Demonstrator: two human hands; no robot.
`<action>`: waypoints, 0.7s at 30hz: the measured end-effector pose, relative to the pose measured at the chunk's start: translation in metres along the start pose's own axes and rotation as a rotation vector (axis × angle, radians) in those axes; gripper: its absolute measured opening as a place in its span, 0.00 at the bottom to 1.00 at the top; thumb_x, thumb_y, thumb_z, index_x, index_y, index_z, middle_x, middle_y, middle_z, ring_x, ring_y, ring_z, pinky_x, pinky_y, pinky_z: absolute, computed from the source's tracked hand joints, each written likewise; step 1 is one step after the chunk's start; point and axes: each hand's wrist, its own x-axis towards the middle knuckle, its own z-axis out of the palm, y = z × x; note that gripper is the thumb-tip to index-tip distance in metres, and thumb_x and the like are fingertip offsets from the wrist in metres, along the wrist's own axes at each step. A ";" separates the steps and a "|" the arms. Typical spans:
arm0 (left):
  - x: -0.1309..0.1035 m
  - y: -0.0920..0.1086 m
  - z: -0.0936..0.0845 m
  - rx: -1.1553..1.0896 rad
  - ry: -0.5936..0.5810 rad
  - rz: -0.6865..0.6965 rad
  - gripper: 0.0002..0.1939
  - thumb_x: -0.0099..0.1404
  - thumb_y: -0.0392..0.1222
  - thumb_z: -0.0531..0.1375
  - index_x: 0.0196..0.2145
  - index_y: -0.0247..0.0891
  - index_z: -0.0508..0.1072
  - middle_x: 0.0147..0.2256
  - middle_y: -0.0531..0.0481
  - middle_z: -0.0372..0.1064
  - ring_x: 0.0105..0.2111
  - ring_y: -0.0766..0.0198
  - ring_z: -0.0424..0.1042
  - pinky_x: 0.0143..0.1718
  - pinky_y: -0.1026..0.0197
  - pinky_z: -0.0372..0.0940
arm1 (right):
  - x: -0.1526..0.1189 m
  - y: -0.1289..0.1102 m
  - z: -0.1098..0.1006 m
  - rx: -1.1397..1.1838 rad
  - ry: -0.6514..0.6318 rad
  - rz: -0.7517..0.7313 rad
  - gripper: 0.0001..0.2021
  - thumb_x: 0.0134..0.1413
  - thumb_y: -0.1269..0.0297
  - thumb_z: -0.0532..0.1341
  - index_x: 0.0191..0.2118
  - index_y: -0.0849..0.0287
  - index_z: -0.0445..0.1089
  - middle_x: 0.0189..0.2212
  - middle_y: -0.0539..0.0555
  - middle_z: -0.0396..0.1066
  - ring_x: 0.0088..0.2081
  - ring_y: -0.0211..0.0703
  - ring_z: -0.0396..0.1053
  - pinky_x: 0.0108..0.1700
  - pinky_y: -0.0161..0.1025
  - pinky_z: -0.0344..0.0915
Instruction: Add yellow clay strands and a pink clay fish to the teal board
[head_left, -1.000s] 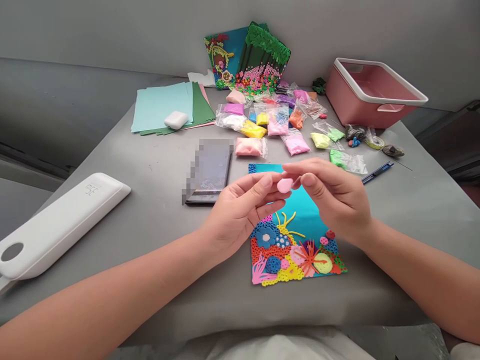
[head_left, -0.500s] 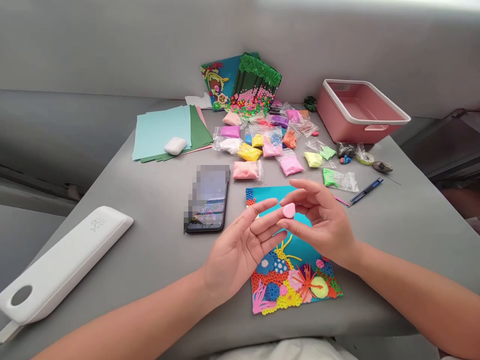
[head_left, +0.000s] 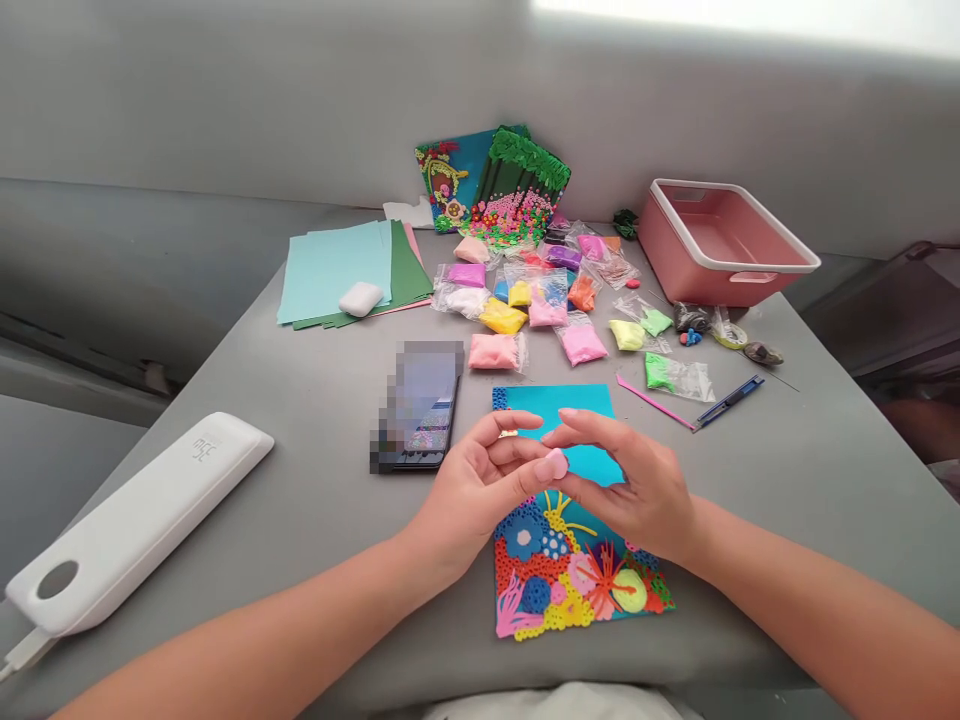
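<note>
A small piece of pink modelling clay (head_left: 556,463) is held up above a blue picture board (head_left: 592,402). My left hand (head_left: 487,485) pinches it, thumb on top and fingers bent behind. My right hand (head_left: 637,485) meets it from the other side, its thumb tip by the lower edge and its curled fingers around it. Part of the clay is hidden by the fingertips. Raised clay shapes cover the board's lower part: a blue flower (head_left: 523,537), an orange spiky shape (head_left: 606,580), a yellow-green disc (head_left: 629,591) and pink strands (head_left: 513,605).
Bags of coloured clay (head_left: 499,352) lie beyond the board, with a phone (head_left: 431,400) to the left. A blue cutter (head_left: 729,403) and pink stick (head_left: 655,402) are right. Paper sheets (head_left: 330,260), a pink basket (head_left: 720,240) and a white device (head_left: 142,520) stand farther out.
My left hand has turned from open palm to pinching the pink clay, which moved slightly left and down with my right hand. The view has shifted a little.
</note>
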 end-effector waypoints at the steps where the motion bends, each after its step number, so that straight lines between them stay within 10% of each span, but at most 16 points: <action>1: 0.000 0.000 0.000 0.002 0.005 -0.003 0.19 0.56 0.40 0.74 0.43 0.41 0.73 0.31 0.54 0.80 0.33 0.69 0.77 0.39 0.67 0.69 | 0.000 0.000 0.000 0.000 0.003 -0.007 0.32 0.60 0.70 0.67 0.67 0.52 0.59 0.43 0.57 0.80 0.43 0.42 0.81 0.47 0.39 0.79; 21: -0.001 0.005 -0.002 -0.017 0.061 0.017 0.14 0.60 0.48 0.71 0.42 0.41 0.82 0.37 0.46 0.82 0.41 0.56 0.81 0.44 0.58 0.74 | 0.002 0.002 0.000 0.098 0.083 0.148 0.18 0.61 0.73 0.65 0.56 0.52 0.72 0.41 0.53 0.82 0.40 0.41 0.82 0.44 0.35 0.80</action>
